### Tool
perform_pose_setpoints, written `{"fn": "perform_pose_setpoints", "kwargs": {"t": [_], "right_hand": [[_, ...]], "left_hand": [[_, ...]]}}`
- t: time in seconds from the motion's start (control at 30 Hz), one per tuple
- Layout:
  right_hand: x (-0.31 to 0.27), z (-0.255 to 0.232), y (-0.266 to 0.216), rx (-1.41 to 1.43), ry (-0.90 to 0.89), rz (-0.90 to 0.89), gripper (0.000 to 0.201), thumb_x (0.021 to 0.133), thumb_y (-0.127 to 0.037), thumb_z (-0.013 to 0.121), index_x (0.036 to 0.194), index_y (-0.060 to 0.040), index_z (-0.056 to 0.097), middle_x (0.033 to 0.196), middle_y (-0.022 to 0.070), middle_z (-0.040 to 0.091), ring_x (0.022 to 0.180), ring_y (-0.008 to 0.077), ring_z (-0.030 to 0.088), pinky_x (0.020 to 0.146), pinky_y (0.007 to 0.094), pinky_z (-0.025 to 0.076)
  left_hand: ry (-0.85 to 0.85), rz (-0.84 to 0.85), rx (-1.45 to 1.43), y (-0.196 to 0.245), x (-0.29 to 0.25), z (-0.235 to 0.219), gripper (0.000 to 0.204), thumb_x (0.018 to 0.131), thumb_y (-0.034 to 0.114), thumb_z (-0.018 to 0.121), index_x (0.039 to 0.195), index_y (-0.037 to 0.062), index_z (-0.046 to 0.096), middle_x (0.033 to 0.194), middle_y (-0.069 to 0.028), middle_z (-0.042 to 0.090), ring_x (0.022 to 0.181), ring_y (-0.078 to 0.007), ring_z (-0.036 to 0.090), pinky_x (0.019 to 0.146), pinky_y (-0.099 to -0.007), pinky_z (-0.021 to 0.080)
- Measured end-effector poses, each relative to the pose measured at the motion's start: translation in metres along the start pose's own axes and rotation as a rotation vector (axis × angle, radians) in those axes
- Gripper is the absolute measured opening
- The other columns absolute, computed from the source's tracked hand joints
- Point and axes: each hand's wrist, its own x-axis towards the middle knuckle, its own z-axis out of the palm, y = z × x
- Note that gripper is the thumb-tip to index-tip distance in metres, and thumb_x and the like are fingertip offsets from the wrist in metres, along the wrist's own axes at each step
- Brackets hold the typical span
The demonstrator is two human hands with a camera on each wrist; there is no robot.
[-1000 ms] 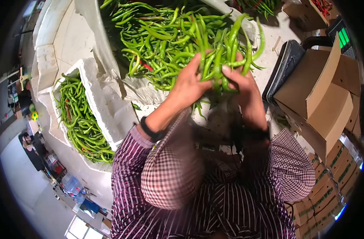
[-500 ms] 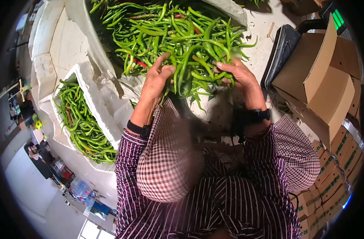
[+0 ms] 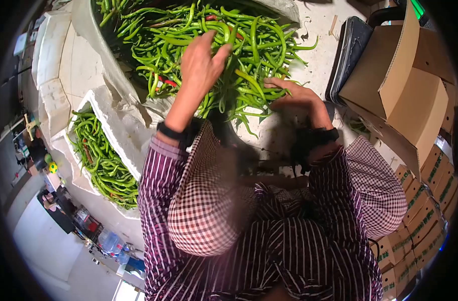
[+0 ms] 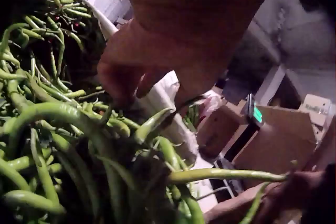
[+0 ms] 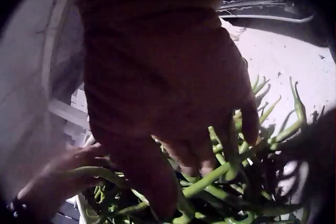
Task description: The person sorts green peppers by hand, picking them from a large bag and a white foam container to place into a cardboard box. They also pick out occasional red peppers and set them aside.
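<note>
A heap of long green chili peppers fills a large pale sack, with a few red ones among them. My left hand is over the middle of the heap, back upward, thumb and index finger spread apart. In the left wrist view its fingers reach down among the chilies. The right hand rests at the heap's near right edge, thumb on one side and fingers on the other of a few green chili peppers. Its fingertips are partly hidden by shadow and stems in the right wrist view.
A white foam box of green chilies stands at the left. On the right are an open cardboard box, a dark padded seat and stacked cartons. The sack's edge rises left of the heap.
The hands held a bunch of chilies up over the heap, then lowered and parted. My left hand has since moved up and forward onto the heap; the right stays near its right edge.
</note>
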Motion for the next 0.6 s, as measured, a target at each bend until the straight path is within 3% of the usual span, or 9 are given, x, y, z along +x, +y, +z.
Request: {"fn": "perform_pose_setpoints", "kwargs": {"t": [0.07,0.13,0.17,0.23,0.3,0.37,0.43,0.5,0.6], "right_hand": [[-0.003,-0.003,-0.013,-0.255,-0.012,-0.003,0.072,0.073,-0.015,0.074,0.138,-0.0074,0.044,0.134,0.0117,0.052,0.126,0.0181,0.045,0.103,0.0289,0.036],[-0.013,0.002,-0.045,-0.784,0.186,0.198,0.062,0.074,-0.018,0.074,0.131,-0.008,0.051,0.126,0.0126,0.058,0.119,0.0192,0.052,0.098,0.0293,0.041],[-0.011,-0.005,-0.035,-0.784,0.185,0.203,0.062,0.074,-0.018,0.074,0.131,-0.008,0.051,0.126,0.0126,0.058,0.119,0.0192,0.052,0.098,0.0293,0.041],[-0.001,-0.033,0.007,-0.644,0.467,0.237,0.052,0.075,-0.022,0.073,0.123,-0.0076,0.057,0.11,0.0128,0.065,0.106,0.0213,0.06,0.091,0.0307,0.046],[0.004,-0.042,0.028,-0.374,0.75,0.096,0.043,0.084,-0.023,0.066,0.12,-0.0001,0.058,0.099,0.0118,0.067,0.094,0.0201,0.062,0.087,0.0308,0.048],[0.013,-0.034,0.026,0.166,0.76,-0.049,0.045,0.087,-0.024,0.065,0.12,0.0057,0.055,0.101,0.0116,0.066,0.096,0.0193,0.062,0.087,0.0296,0.048],[0.02,-0.026,0.0,0.219,0.782,-0.06,0.051,0.085,-0.026,0.069,0.119,0.0075,0.053,0.1,0.0103,0.066,0.092,0.0175,0.062,0.082,0.0279,0.049],[0.024,-0.018,-0.027,0.254,0.476,-0.025,0.053,0.081,-0.028,0.073,0.118,0.0064,0.054,0.098,0.0094,0.066,0.086,0.0155,0.061,0.076,0.0269,0.049],[0.044,-0.005,-0.032,0.132,0.426,-0.076,0.05,0.077,-0.029,0.076,0.111,0.0033,0.06,0.094,0.0072,0.067,0.081,0.0149,0.06,0.072,0.0273,0.047]], "left_hand": [[-0.161,-0.048,0.094,-0.001,0.017,0.025,0.044,0.08,0.031,0.069,0.112,0.0018,0.061,0.102,-0.0203,0.062,0.089,-0.0353,0.063,0.076,-0.0437,0.05],[-0.398,-0.094,0.244,0.003,0.019,0.041,0.049,0.08,0.034,0.069,0.114,-0.0002,0.06,0.102,-0.0201,0.063,0.096,-0.0334,0.062,0.081,-0.0432,0.049],[-0.478,-0.097,0.302,0.004,0.016,0.046,0.049,0.079,0.034,0.07,0.113,-0.0004,0.06,0.098,-0.0199,0.062,0.096,-0.0339,0.062,0.082,-0.0443,0.049],[-0.436,-0.027,0.226,-0.005,0.006,0.045,0.045,0.078,0.029,0.07,0.111,0.0001,0.061,0.091,-0.0183,0.061,0.087,-0.034,0.061,0.078,-0.0447,0.049],[-0.193,-0.09,-0.023,-0.009,-0.003,0.036,0.024,0.076,0.018,0.067,0.096,0.0036,0.063,0.093,-0.0213,0.06,0.085,-0.0372,0.062,0.07,-0.0446,0.05],[-0.257,-0.464,-0.416,-0.019,-0.01,0.016,0.021,0.078,0.009,0.063,0.097,0.0014,0.062,0.082,-0.0102,0.061,0.073,-0.0199,0.06,0.065,-0.033,0.05],[-0.089,-0.561,-0.755,-0.007,-0.022,-0.004,0.02,0.083,0.008,0.062,0.101,0.0005,0.062,0.083,-0.0055,0.062,0.075,-0.0114,0.057,0.066,-0.0258,0.048],[-0.114,-0.596,-0.641,-0.01,-0.034,-0.007,0.025,0.086,0.012,0.064,0.108,0.0001,0.062,0.09,-0.0067,0.064,0.076,-0.0102,0.057,0.068,-0.0236,0.047],[-0.373,-0.667,-0.677,-0.002,-0.037,-0.009,0.034,0.085,0.014,0.067,0.115,-0.0004,0.061,0.095,-0.0084,0.065,0.077,-0.0103,0.057,0.07,-0.0241,0.047]]}}
